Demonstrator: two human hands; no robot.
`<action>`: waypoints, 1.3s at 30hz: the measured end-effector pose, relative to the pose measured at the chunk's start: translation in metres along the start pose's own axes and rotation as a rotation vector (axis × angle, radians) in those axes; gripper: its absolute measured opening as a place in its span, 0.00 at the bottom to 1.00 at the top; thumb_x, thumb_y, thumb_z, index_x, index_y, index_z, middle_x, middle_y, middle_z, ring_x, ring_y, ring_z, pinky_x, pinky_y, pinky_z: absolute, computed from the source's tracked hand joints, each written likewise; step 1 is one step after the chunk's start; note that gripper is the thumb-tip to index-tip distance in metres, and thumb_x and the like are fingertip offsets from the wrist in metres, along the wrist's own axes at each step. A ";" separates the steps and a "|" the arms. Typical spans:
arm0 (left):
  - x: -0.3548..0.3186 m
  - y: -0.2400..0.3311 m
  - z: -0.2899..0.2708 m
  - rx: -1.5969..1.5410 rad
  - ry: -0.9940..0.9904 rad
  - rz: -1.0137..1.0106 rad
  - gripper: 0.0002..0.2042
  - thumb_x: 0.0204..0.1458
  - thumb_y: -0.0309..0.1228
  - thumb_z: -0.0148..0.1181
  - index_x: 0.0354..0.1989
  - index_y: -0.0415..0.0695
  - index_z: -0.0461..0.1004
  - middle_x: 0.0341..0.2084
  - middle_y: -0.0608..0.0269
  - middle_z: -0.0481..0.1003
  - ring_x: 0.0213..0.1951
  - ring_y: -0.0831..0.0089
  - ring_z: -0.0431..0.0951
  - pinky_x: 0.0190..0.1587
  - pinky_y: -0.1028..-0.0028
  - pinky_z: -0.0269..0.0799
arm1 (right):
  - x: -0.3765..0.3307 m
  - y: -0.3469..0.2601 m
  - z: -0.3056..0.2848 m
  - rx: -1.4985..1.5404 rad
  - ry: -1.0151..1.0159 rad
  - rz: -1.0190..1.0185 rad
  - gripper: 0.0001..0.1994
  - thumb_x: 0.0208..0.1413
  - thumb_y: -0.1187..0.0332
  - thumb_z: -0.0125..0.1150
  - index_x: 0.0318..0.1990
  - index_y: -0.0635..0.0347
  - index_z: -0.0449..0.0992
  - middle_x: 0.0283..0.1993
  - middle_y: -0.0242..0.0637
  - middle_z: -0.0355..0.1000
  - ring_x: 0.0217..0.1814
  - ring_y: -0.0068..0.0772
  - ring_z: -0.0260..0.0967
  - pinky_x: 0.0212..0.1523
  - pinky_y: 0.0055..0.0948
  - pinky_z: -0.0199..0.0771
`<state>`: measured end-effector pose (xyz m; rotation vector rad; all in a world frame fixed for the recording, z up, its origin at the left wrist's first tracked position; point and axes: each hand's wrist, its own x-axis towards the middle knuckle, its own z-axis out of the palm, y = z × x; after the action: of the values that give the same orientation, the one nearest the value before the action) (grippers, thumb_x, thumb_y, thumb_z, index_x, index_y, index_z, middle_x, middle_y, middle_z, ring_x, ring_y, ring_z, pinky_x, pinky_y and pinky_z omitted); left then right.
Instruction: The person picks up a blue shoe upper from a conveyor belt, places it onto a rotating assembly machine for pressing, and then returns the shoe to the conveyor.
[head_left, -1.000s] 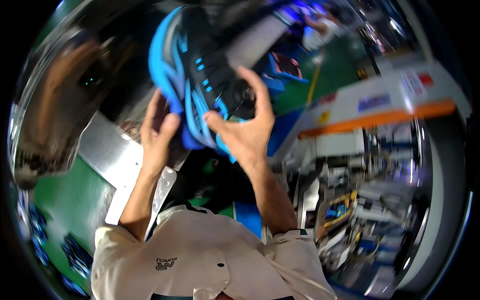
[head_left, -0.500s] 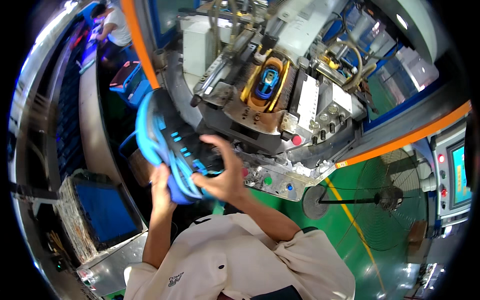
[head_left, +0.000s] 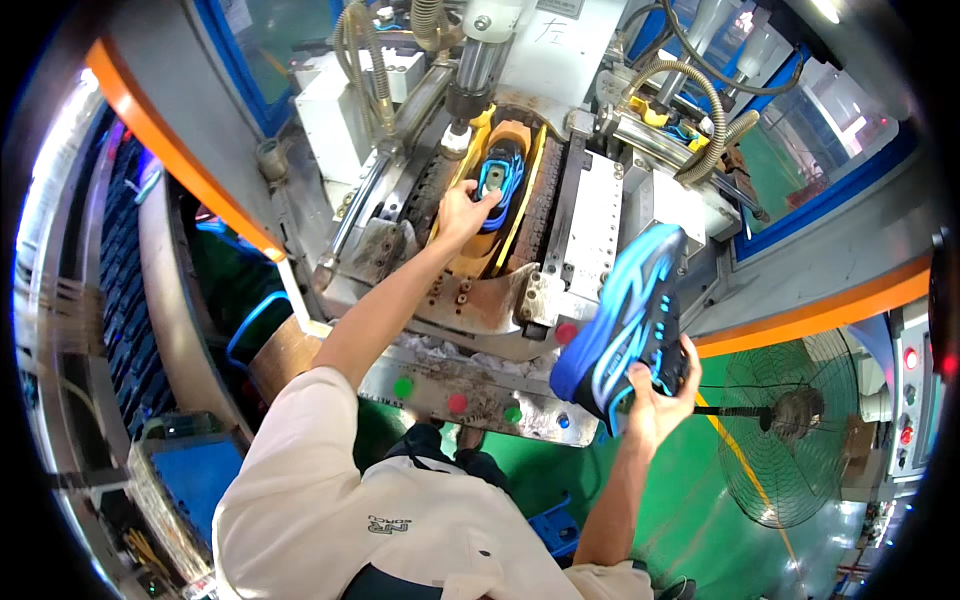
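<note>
A blue and black sneaker (head_left: 504, 165) lies in the brown, yellow-edged cradle (head_left: 480, 262) of the machine, with a grey-green insert in its opening. My left hand (head_left: 464, 212) reaches into the cradle and grips this sneaker at its near end, thumb by the opening. Off to the right, clear of the machine's front edge, my right hand (head_left: 656, 398) holds a second blue and black sneaker (head_left: 630, 310). That one is tilted with its laced side facing right, and my thumb and fingers close around its lower part.
Metal cylinders (head_left: 482, 62) and hoses surround the cradle. Along the machine's front runs a panel (head_left: 470, 385) with coloured buttons. Orange-edged guards (head_left: 820, 305) flank me. A standing fan (head_left: 795, 410) and a control panel (head_left: 912, 390) are to the right, a conveyor (head_left: 165, 260) to the left.
Both hands held one sneaker at the left. My right hand has carried it across to the right, while my left hand let go of it and took hold of the sneaker in the cradle.
</note>
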<state>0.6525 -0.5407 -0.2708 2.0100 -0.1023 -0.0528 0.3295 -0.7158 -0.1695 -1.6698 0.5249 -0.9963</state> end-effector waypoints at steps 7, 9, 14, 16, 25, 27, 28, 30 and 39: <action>0.041 -0.004 0.024 0.225 0.092 0.027 0.22 0.40 0.35 0.63 0.45 0.37 0.74 0.40 0.43 0.77 0.45 0.47 0.77 0.47 0.55 0.72 | 0.039 -0.006 0.034 -0.195 0.049 0.059 0.29 0.41 0.80 0.65 0.56 0.68 0.67 0.47 0.42 0.71 0.45 0.30 0.70 0.48 0.29 0.72; 0.057 -0.033 0.003 -0.010 0.058 -0.042 0.17 0.37 0.31 0.64 0.37 0.35 0.75 0.29 0.52 0.78 0.34 0.59 0.80 0.40 0.63 0.75 | 0.074 -0.003 0.066 -0.128 0.001 0.102 0.28 0.40 0.77 0.67 0.54 0.67 0.68 0.43 0.40 0.73 0.39 0.28 0.70 0.43 0.27 0.73; -0.046 -0.016 -0.092 -0.932 -0.111 -0.449 0.11 0.43 0.28 0.66 0.35 0.37 0.77 0.30 0.61 0.76 0.34 0.71 0.77 0.33 0.67 0.77 | 0.163 -0.006 0.174 -0.448 -0.287 0.271 0.31 0.38 0.69 0.72 0.54 0.65 0.69 0.34 0.40 0.75 0.32 0.22 0.70 0.35 0.22 0.71; -0.098 0.008 -0.138 -0.826 -0.068 -0.477 0.17 0.45 0.28 0.65 0.44 0.34 0.76 0.35 0.60 0.76 0.41 0.72 0.76 0.42 0.71 0.72 | 0.188 0.009 0.220 -0.730 -0.375 0.133 0.36 0.35 0.62 0.75 0.55 0.66 0.69 0.37 0.49 0.77 0.39 0.38 0.76 0.43 0.31 0.74; -0.268 -0.019 -0.311 -0.734 0.316 -0.266 0.22 0.37 0.24 0.59 0.45 0.31 0.74 0.37 0.61 0.77 0.37 0.76 0.76 0.46 0.79 0.69 | 0.135 0.118 0.376 -1.035 -0.502 -0.030 0.30 0.40 0.61 0.71 0.47 0.69 0.64 0.41 0.54 0.76 0.45 0.50 0.76 0.46 0.41 0.77; -0.304 -0.038 -0.324 -0.688 0.483 -0.183 0.20 0.40 0.26 0.63 0.44 0.33 0.74 0.36 0.61 0.77 0.38 0.76 0.77 0.46 0.78 0.70 | 0.119 0.123 0.384 -1.038 -0.485 -0.155 0.27 0.40 0.63 0.71 0.43 0.67 0.64 0.37 0.54 0.76 0.41 0.51 0.77 0.44 0.40 0.77; -0.318 -0.039 -0.324 -0.717 0.550 -0.167 0.19 0.42 0.27 0.64 0.44 0.33 0.75 0.36 0.61 0.77 0.37 0.76 0.77 0.47 0.78 0.70 | 0.119 0.120 0.383 -1.023 -0.448 -0.160 0.27 0.40 0.64 0.71 0.43 0.68 0.64 0.36 0.53 0.76 0.40 0.51 0.77 0.44 0.40 0.78; -0.341 -0.046 -0.324 -0.733 0.653 -0.214 0.19 0.43 0.30 0.66 0.44 0.34 0.75 0.36 0.60 0.77 0.37 0.75 0.77 0.46 0.76 0.71 | 0.121 0.115 0.379 -0.986 -0.483 0.012 0.28 0.42 0.64 0.72 0.46 0.66 0.62 0.41 0.51 0.75 0.44 0.51 0.76 0.45 0.43 0.77; -0.384 -0.044 -0.278 -0.772 0.836 -0.425 0.17 0.43 0.30 0.65 0.43 0.38 0.75 0.35 0.62 0.78 0.37 0.71 0.79 0.41 0.70 0.75 | -0.095 0.044 0.250 -0.040 -0.649 -0.643 0.22 0.43 0.77 0.62 0.50 0.64 0.70 0.50 0.49 0.70 0.52 0.53 0.69 0.51 0.43 0.71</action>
<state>0.2959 -0.2349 -0.1954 1.1246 0.7651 0.4157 0.4882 -0.5172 -0.2633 -2.1160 -0.4526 -0.8013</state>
